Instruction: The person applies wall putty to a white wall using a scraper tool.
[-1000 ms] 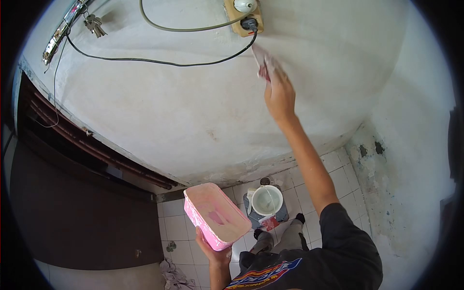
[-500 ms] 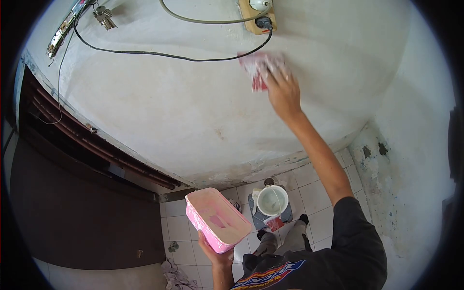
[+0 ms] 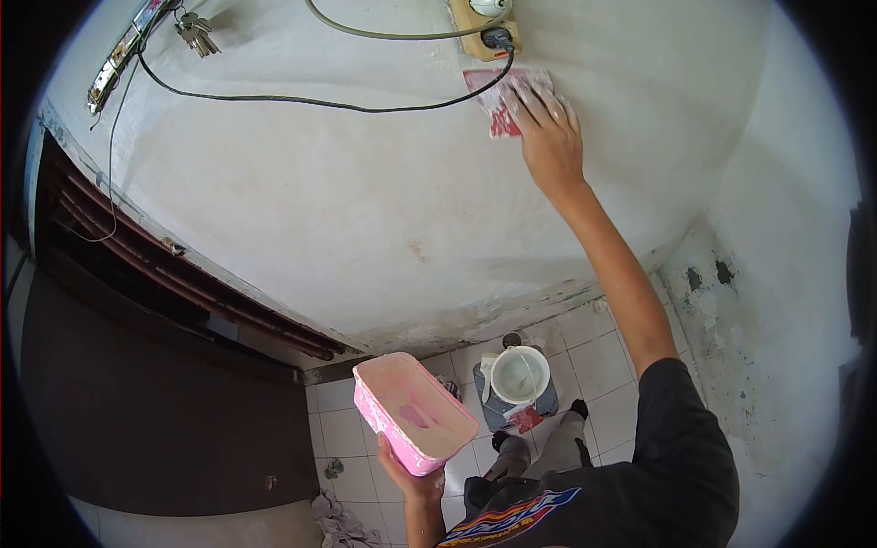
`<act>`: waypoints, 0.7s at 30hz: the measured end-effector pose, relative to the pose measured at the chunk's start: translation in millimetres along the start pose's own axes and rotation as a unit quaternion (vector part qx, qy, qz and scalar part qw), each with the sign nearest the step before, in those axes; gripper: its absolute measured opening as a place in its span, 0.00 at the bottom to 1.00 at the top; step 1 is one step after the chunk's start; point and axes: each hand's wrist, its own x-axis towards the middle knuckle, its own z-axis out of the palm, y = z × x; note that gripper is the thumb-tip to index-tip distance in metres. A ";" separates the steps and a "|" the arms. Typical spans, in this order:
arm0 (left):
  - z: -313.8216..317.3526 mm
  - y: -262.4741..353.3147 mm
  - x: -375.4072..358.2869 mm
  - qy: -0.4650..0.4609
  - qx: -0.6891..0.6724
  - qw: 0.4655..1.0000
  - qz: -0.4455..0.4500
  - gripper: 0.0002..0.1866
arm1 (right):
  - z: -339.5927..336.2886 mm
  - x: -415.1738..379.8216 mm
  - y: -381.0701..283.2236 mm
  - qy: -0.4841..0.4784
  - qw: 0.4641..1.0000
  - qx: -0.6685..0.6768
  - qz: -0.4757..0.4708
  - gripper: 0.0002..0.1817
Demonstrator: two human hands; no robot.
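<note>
Shifted upward toward the beige plastic socket (image 3: 470, 44), the thin red scraper (image 3: 503, 124) is lying against the white plastered wall (image 3: 320, 192), pinned under the right hand's (image 3: 553, 146) fanned grip, apparently for even pressure, while the left hand (image 3: 413, 482) is clasping the pink rectangular tub (image 3: 378, 417).

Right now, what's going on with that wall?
The person's right hand holds a flat red piece, smeared with white, at the pale wall, just below the power socket. The left hand holds up a pink tub, its inside coated with something pale. On the tiled floor near the person's feet, a white bucket stands on a grey base.
</note>
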 end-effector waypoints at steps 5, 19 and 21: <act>6.5 1.8 -2.9 -0.011 -0.005 1.000 0.000 0.32 | 15.7 -63.7 -3.1 -0.057 0.997 0.027 -0.037 0.22; -1.2 -4.9 -2.6 -0.020 -0.028 0.999 0.002 0.32 | 19.2 -79.1 19.5 -0.097 0.995 -0.013 -0.017 0.25; -12.7 -6.5 -2.1 -0.059 -0.087 0.994 -0.010 0.32 | 17.2 -122.9 14.4 -0.135 0.990 0.001 -0.030 0.25</act>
